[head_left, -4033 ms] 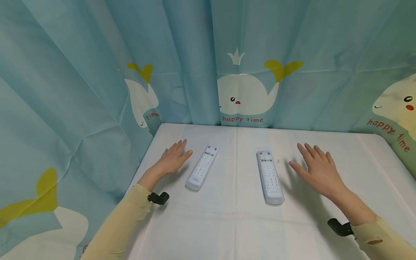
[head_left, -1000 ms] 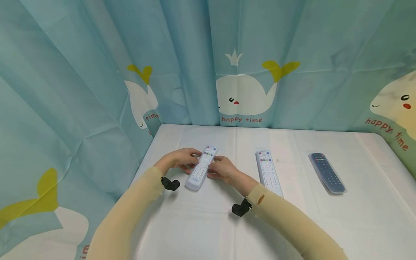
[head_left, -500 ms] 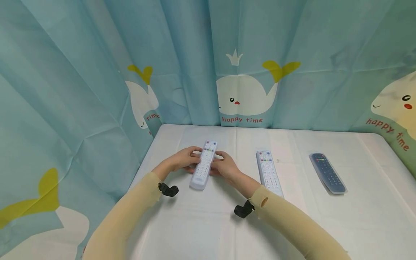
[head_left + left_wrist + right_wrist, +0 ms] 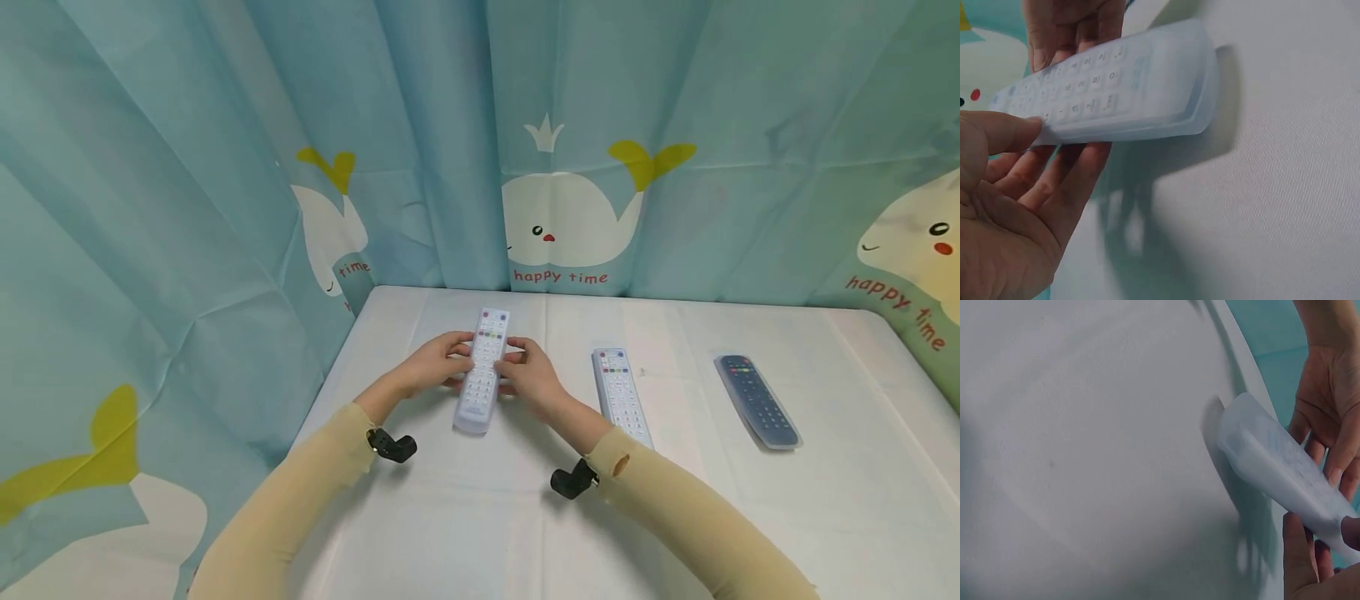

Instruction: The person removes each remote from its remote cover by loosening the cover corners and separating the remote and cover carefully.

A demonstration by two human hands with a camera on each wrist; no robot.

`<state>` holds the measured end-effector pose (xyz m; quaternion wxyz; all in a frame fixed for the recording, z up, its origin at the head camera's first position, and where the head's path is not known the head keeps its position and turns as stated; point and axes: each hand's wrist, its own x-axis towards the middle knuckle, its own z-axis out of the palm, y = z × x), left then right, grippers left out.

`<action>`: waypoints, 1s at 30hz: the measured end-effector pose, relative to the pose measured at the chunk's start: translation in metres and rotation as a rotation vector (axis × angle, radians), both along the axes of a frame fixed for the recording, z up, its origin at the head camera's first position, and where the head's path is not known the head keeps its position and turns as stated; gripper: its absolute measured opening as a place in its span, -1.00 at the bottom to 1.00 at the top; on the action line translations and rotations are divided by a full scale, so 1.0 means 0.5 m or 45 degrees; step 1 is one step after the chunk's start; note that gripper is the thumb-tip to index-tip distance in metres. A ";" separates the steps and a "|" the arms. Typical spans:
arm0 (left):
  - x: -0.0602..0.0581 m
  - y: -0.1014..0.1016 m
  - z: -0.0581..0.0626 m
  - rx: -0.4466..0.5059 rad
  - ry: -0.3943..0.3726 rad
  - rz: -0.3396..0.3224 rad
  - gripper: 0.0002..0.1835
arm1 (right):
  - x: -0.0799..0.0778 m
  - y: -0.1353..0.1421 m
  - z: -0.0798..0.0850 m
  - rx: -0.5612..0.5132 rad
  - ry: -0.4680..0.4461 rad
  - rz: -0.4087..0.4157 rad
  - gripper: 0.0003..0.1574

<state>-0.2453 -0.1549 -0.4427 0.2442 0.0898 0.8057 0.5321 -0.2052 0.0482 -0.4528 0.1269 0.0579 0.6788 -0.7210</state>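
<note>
A white remote control (image 4: 482, 371) in a clear, milky sleeve is held between both hands, tilted, with its lower end raised above the cloth and casting a shadow in the left wrist view. My left hand (image 4: 435, 364) grips its left edge, thumb on the keypad side and fingers beneath. From the other side my right hand (image 4: 536, 383) pinches the right edge, thumb on top; its fingers are partly hidden behind the remote. The right wrist view shows the sleeve's rounded end (image 4: 1247, 434) pointing away from both hands.
A second white remote (image 4: 621, 392) lies right of the hands, its lower end partly behind the right forearm. Farther right is a dark blue remote (image 4: 757, 404) in a clear sleeve. White cloth covers the table (image 4: 450, 517); a blue whale-print curtain (image 4: 442, 125) hangs behind and left.
Four seconds ago both hands were spread apart with nothing held. They came together at the left remote, lifted it, and moved it slightly right and away. The dark remote shows where the right hand was.
</note>
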 end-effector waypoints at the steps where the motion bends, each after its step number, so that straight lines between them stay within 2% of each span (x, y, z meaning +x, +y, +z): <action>1: 0.002 0.002 0.002 0.011 0.016 -0.010 -0.36 | -0.001 0.001 0.000 0.007 0.012 0.001 -0.33; 9: 0.012 0.009 0.016 0.107 0.133 -0.024 -0.38 | -0.007 0.018 0.009 0.050 0.156 0.074 -0.51; 20: 0.018 0.017 0.021 0.229 0.260 0.009 -0.45 | -0.011 0.033 0.031 0.170 0.343 0.116 -0.54; 30: 0.011 0.030 0.023 0.235 0.354 0.030 -0.52 | -0.021 0.042 0.037 0.236 0.485 0.117 -0.57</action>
